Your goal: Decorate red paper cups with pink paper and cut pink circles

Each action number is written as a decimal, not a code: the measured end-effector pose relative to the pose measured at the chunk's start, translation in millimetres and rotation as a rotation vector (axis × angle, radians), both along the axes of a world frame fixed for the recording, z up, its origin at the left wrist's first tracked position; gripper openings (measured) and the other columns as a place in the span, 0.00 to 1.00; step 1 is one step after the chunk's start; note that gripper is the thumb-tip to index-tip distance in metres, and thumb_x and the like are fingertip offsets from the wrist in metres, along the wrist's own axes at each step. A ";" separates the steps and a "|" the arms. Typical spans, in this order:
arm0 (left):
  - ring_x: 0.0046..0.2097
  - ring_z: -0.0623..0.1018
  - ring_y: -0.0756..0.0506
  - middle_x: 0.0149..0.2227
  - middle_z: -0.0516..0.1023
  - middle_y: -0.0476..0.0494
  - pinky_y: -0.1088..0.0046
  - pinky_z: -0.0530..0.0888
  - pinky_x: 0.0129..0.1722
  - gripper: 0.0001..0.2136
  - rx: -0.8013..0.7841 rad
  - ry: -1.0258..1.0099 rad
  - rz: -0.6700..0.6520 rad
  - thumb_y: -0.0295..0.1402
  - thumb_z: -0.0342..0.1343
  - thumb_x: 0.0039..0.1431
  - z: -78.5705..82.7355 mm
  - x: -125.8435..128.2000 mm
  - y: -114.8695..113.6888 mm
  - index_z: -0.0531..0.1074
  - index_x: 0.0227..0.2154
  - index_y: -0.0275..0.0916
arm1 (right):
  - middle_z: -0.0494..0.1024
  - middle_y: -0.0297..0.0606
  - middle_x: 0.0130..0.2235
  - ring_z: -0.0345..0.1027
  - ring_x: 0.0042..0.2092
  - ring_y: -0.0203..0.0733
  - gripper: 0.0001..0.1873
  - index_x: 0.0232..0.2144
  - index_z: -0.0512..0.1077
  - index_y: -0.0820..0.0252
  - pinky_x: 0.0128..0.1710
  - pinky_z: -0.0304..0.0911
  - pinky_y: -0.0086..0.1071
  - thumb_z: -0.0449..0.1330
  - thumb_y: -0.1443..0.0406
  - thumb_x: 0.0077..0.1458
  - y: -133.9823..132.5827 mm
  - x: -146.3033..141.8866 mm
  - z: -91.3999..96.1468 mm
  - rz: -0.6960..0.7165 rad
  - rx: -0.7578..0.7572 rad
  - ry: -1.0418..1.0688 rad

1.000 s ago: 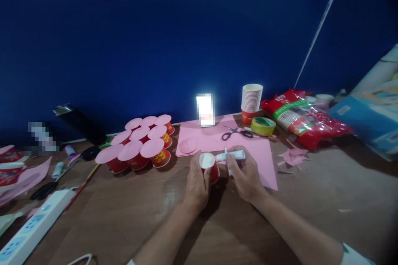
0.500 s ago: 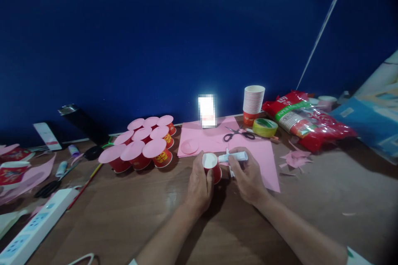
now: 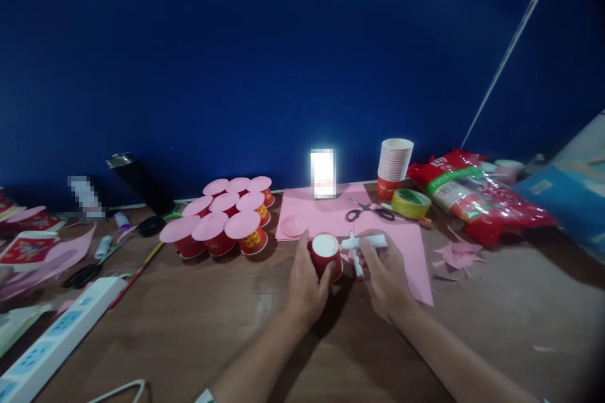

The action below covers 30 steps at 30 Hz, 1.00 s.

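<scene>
Nearby, capped cups [image 3: 225, 220], scissors [image 3: 368, 210], tape roll [image 3: 411, 203], pink paper [image 3: 401, 240].

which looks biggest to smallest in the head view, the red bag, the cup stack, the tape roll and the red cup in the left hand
1. red bag
2. cup stack
3. tape roll and red cup in the left hand: they look alike, and the cup is nearer the camera, so unranked

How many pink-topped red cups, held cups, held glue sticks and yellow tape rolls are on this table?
Pink-topped red cups: 9
Red cup in left hand: 1
Glue stick in right hand: 1
Yellow tape roll: 1
Total: 12
</scene>
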<state>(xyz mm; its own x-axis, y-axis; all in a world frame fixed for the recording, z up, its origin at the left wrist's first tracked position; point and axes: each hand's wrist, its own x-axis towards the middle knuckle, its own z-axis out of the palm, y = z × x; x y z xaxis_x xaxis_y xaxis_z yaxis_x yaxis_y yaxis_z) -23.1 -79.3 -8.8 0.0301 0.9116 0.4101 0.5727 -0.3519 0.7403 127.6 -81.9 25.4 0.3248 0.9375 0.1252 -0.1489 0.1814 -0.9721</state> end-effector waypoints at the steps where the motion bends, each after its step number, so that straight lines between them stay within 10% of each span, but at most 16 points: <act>1: 0.61 0.62 0.37 0.62 0.57 0.29 0.56 0.63 0.58 0.34 -0.006 -0.011 0.009 0.38 0.53 0.58 -0.9 -0.1 0.8 0.46 0.62 0.34 | 0.66 0.27 0.20 0.57 0.20 0.31 0.15 0.32 0.67 0.58 0.17 0.55 0.24 0.61 0.53 0.51 1.6 -0.6 1.5 0.019 -0.048 0.057; 14: 0.50 0.71 0.41 0.49 0.70 0.39 0.62 0.69 0.49 0.22 0.019 -0.105 -0.037 0.37 0.58 0.54 10.4 1.9 1.2 0.64 0.51 0.40 | 0.64 0.25 0.18 0.53 0.18 0.27 0.16 0.26 0.66 0.59 0.15 0.50 0.20 0.66 0.55 0.44 12.1 1.5 -0.7 0.137 -0.282 0.442; 30: 0.51 0.70 0.40 0.49 0.69 0.40 0.61 0.68 0.50 0.28 0.000 -0.067 -0.087 0.34 0.63 0.47 8.5 2.1 2.6 0.62 0.52 0.40 | 0.69 0.29 0.19 0.57 0.19 0.29 0.10 0.24 0.67 0.60 0.15 0.53 0.21 0.65 0.62 0.44 13.7 4.1 0.1 0.229 -0.338 0.591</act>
